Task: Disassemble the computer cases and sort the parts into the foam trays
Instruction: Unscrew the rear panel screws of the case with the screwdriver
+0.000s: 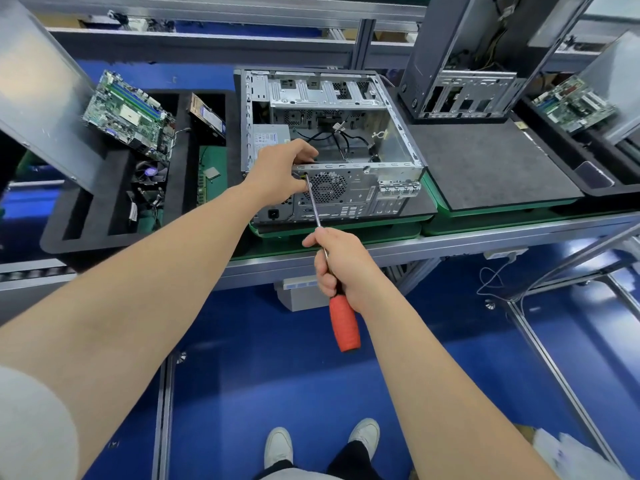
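Open case lying on its side on a green pallet, rear panel toward the viewer. Left hand grips the upper rear rim, fingers curled over the edge. Right hand is closed round a red-handled screwdriver, its tip at the panel's upper left corner, just beside the left thumb. Foam tray at left holds a motherboard and fan.

An aluminium-framed bench is running across mid-frame, carrying a black foam tray at left and green pallets centre-right.
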Demonstrator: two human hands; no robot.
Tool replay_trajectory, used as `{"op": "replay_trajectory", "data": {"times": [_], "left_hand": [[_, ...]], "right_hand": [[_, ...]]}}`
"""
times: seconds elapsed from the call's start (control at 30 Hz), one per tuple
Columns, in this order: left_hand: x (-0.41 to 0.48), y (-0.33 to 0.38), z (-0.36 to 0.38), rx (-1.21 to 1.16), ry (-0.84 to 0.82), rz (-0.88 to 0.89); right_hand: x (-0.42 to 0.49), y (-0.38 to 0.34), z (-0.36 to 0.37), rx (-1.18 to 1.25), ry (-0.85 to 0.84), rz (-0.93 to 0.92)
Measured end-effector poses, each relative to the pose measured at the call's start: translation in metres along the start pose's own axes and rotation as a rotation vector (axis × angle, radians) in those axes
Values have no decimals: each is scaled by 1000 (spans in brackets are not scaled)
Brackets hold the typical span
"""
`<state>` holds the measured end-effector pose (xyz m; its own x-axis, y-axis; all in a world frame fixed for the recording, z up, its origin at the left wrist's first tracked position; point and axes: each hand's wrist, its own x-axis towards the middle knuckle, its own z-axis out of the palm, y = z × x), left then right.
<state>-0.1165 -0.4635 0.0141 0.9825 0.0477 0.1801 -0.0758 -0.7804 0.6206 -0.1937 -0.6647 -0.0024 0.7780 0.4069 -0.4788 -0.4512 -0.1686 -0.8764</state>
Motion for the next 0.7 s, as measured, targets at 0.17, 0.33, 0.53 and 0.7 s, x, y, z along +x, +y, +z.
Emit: {"op": "replay_trajectory", "data": {"times": [0.17,0.33,0.53,0.7], "left_hand": [[1,1,-2,5,-17,1],[0,4,1,-37,-4,-31],[-2,8,22,79,139,-87],[-40,19,55,29,586,-265]], "right_hand": [[2,0,-3,234,-132,44],[2,-4,9,-154,108,-40],[2,-6,12,-636,314,-199],[4,-5,6,-534,255,-154]]}}
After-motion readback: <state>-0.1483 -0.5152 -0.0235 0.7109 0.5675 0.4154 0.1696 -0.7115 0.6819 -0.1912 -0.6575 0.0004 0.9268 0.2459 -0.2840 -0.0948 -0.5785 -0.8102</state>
